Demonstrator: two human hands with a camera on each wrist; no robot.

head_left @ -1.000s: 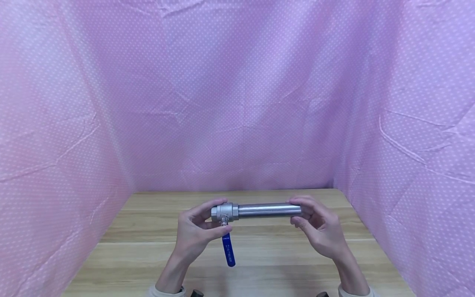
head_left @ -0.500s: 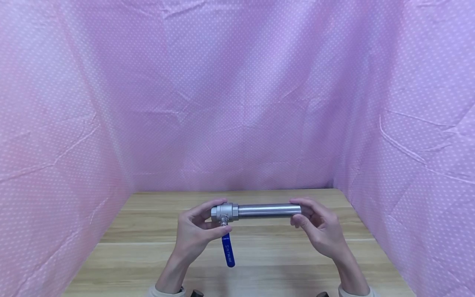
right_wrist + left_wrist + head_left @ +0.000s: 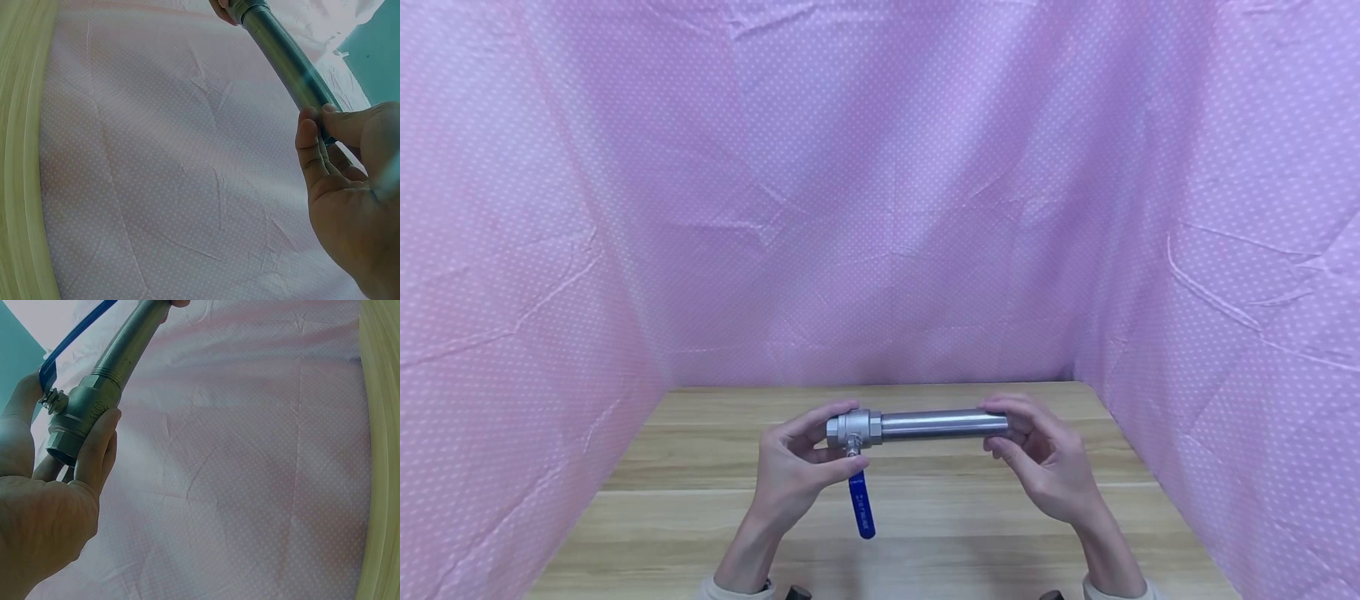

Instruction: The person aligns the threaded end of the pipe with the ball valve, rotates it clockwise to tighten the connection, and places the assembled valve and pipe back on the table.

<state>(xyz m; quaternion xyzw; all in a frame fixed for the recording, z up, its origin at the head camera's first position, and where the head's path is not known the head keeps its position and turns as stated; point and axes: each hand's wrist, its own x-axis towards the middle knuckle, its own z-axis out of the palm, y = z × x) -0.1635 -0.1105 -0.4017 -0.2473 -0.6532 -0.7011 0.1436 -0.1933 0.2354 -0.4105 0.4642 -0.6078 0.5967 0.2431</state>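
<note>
My left hand grips a silver ball valve, thumb by the lever's base and fingers around the body. The blue lever handle points down toward me. A steel pipe runs level from the valve's right end, some thread showing at the joint in the left wrist view. With thumb and fingertips my right hand pinches the pipe's far right end. Valve and pipe are held in the air above the wooden table. In the left wrist view the valve's free end faces the palm.
Pink dotted cloth hangs behind the table and along both sides. Two dark rounded objects show at the bottom edge, between the sleeves.
My right thumb and fingers shift slightly on the pipe's end, loosening and then closing on it again. The left hand and the valve stay in place.
</note>
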